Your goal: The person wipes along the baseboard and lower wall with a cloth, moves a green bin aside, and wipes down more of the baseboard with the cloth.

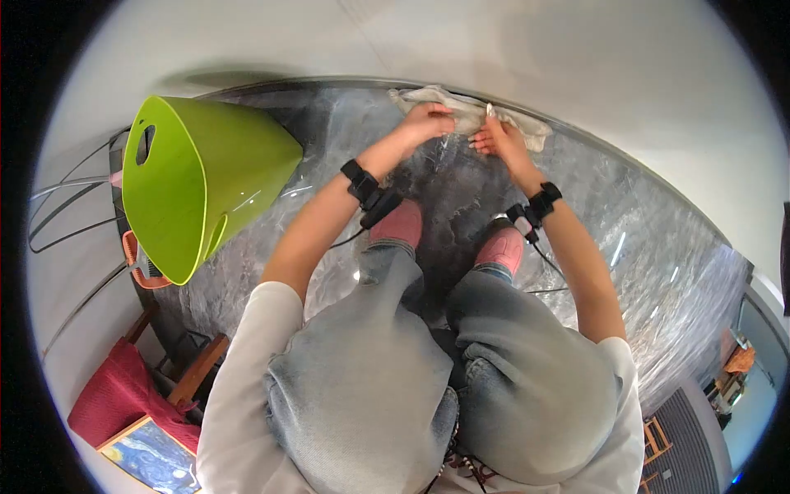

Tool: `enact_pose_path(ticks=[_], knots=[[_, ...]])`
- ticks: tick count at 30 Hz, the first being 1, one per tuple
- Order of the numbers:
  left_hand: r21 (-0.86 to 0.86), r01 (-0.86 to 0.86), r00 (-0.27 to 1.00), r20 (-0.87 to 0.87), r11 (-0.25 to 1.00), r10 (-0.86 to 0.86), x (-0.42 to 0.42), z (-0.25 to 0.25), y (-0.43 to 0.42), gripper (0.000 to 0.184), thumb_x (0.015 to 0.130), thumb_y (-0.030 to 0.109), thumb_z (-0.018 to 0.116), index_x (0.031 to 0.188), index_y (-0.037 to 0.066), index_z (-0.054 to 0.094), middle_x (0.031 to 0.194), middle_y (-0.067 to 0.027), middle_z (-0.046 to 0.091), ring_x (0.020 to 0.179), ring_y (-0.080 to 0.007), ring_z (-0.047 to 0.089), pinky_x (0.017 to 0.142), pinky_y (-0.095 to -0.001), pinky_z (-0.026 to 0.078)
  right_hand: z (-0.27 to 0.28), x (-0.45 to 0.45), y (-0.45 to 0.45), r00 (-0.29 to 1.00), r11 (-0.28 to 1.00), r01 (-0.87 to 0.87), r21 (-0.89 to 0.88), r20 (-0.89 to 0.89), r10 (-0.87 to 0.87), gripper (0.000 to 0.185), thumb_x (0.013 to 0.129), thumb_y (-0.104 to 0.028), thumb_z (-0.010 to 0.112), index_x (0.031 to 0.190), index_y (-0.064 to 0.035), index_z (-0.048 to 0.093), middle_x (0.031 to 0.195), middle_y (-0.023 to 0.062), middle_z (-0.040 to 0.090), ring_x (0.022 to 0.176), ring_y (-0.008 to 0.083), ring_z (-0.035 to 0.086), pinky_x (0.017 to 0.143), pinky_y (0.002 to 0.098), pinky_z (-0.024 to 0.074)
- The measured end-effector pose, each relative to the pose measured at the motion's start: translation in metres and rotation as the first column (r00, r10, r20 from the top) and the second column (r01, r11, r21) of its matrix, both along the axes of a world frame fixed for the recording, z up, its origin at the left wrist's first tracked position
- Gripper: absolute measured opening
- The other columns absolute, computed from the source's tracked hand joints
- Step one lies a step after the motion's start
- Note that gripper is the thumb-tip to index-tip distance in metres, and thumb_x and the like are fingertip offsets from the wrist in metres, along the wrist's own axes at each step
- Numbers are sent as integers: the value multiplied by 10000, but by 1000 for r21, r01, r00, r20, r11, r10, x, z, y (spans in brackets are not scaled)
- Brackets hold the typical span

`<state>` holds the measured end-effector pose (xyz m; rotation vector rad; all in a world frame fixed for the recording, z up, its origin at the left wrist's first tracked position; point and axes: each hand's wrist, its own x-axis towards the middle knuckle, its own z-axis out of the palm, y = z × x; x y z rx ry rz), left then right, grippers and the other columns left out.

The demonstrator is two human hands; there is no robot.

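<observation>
A crumpled off-white cloth (469, 114) lies along the foot of the wall, on the grey marbled floor (329, 140). My left hand (428, 123) is at the cloth's left part, its fingers curled in toward the middle; whether they grip the fabric is not clear. At the right part of the cloth is my right hand (499, 138), thumb raised and fingers apart, with nothing visible held in it. Both wrists wear black straps with small devices and cables.
A large green basket (247, 165) lies tipped at the left, with an orange-rimmed item (141, 259) beside it. My pink shoes (499, 249) are below the hands. A red cloth (123, 391) and a painting (152, 457) are at lower left. The white wall (527, 49) curves behind.
</observation>
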<state>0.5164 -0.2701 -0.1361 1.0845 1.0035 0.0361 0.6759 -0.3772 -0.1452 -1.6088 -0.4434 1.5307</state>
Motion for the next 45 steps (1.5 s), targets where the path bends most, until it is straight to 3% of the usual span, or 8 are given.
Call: enact_pose_path(ticks=[8,11,14,20,28,32,36,45], knots=[[86,-5,1000,-29,996,8,3,1,-1,365,795,179,577,1078,-19,458,1027,-93,546,907,-160,577,775,-255,449,-21,0,0,961,989,24,148,270,-63,479,869,-380,473,790,81,575,697,123,620,591,164,602,550,253,475],[97,-5,1000,-21,995,7,3,24,-4,333,802,142,563,1061,-25,436,1059,-109,529,939,-178,566,798,-276,446,-23,-9,2,763,913,-73,402,612,-208,363,834,-288,526,661,26,582,553,141,553,502,246,548,499,321,424],[146,-104,993,76,984,93,-3,23,-4,287,813,106,544,1036,-27,422,1052,-116,526,968,-189,553,817,-288,444,10,-12,3,732,928,-137,347,667,-141,373,836,-299,525,650,23,565,518,157,502,440,253,471,455,331,379],[118,-250,954,198,961,224,-2,35,-9,251,835,72,500,1039,-20,388,1088,-132,499,996,-208,540,824,-299,446,14,-5,18,763,874,-129,468,610,-213,349,830,-289,542,741,45,590,548,135,539,471,197,497,468,306,393],[66,-191,970,166,979,178,3,30,-12,266,851,85,476,1083,-24,405,1143,-124,470,1033,-209,519,847,-307,433,31,23,10,846,875,-415,250,461,269,278,860,-147,475,1076,28,492,945,109,602,768,160,600,687,258,461],[42,-55,971,234,998,44,28,25,-23,295,845,101,500,1113,-1,434,1124,-104,494,1046,-192,514,842,-291,423,31,60,-15,904,878,-380,291,317,286,258,860,-81,429,1080,46,469,986,114,589,796,177,596,737,277,457],[59,120,937,322,991,-133,73,10,-43,304,829,105,524,1102,-1,441,1109,-101,516,1048,-179,505,847,-280,403,24,101,-49,952,915,-195,354,292,90,212,823,-18,392,980,73,501,949,144,602,845,211,593,774,301,455],[102,-53,935,354,993,13,98,-1,-68,340,793,90,553,1069,-31,397,1059,-142,526,1002,-201,505,819,-285,406,23,106,-61,919,959,-54,277,390,-61,249,747,-14,384,926,65,539,896,138,624,872,202,589,775,292,441]])
